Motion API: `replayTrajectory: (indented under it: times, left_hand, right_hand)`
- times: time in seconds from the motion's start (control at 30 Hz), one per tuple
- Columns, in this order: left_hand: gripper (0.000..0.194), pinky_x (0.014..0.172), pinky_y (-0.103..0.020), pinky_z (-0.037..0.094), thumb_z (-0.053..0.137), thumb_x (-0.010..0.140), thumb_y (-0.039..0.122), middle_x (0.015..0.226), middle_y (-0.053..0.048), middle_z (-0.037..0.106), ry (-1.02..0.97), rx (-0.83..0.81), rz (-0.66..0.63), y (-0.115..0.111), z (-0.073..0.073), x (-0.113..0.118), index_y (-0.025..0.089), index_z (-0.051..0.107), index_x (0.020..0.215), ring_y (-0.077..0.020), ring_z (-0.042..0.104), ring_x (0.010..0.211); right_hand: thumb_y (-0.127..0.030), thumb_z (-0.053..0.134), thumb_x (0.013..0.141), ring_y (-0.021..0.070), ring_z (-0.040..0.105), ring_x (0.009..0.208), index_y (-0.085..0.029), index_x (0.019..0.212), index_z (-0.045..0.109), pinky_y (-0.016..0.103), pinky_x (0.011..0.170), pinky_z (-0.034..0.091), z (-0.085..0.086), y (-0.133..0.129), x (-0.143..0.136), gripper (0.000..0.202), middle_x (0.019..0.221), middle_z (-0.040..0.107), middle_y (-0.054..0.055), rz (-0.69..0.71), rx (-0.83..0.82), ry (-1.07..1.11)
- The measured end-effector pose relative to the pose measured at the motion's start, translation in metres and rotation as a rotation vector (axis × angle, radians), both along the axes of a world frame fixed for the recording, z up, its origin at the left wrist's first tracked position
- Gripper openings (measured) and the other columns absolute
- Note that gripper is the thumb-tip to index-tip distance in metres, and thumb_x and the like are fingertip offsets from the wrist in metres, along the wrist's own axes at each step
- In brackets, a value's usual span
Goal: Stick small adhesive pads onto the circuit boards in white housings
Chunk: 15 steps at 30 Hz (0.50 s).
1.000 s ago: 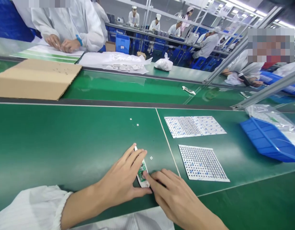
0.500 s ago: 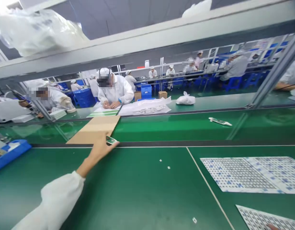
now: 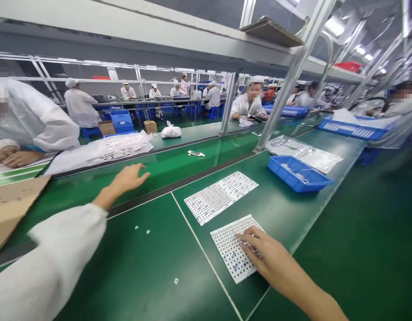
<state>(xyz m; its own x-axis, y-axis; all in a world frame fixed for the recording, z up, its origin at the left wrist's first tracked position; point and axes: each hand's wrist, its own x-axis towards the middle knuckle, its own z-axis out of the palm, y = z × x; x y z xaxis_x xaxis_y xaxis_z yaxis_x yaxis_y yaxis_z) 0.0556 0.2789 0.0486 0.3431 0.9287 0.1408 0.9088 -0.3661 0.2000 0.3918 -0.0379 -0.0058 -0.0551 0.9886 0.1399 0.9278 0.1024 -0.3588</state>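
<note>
Factory assembly line, we note: long green conveyor belt (image 3: 192, 160), blue plastic parts trays (image 3: 298, 174), rows of white-coated workers (image 3: 79, 107).

Worktop (image 3: 132, 276): bare green between left hand (image 3: 127, 178) and right hand (image 3: 269, 258). Obstacles: sticker sheets (image 3: 219, 196), blue tray (image 3: 298, 174), frame post (image 3: 286, 89), cardboard (image 3: 8, 209).
</note>
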Motion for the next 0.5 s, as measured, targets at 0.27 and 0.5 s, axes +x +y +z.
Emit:
replayTrajectory:
  times: [0.27,0.5]
  left_hand:
    - [0.043,0.098,-0.052,0.048,0.06,0.095,0.041,0.135,-0.012,0.053,-0.066,-0.089,0.119,0.07,-0.014,0.174,0.018,0.053,0.131,-0.0285,0.056,0.118]
    - [0.041,0.097,-0.052,0.049,0.061,0.095,0.038,0.135,-0.011,0.053,0.023,-0.07,0.069,0.088,-0.014,0.209,0.018,0.053,0.131,-0.0282,0.057,0.117]
  right_hand:
    - [-0.019,0.042,0.097,0.0256,0.07,0.079,-0.02,0.107,0.069,0.032,0.052,0.06,-0.02,-0.01,-0.013,0.029,0.096,0.067,0.011,-0.105,0.16,-0.182]
    - [-0.021,0.036,0.1,0.0213,0.07,0.069,-0.022,0.115,0.065,0.023,0.045,0.058,-0.05,-0.002,-0.006,0.033,0.089,0.069,0.011,-0.009,0.297,-0.038]
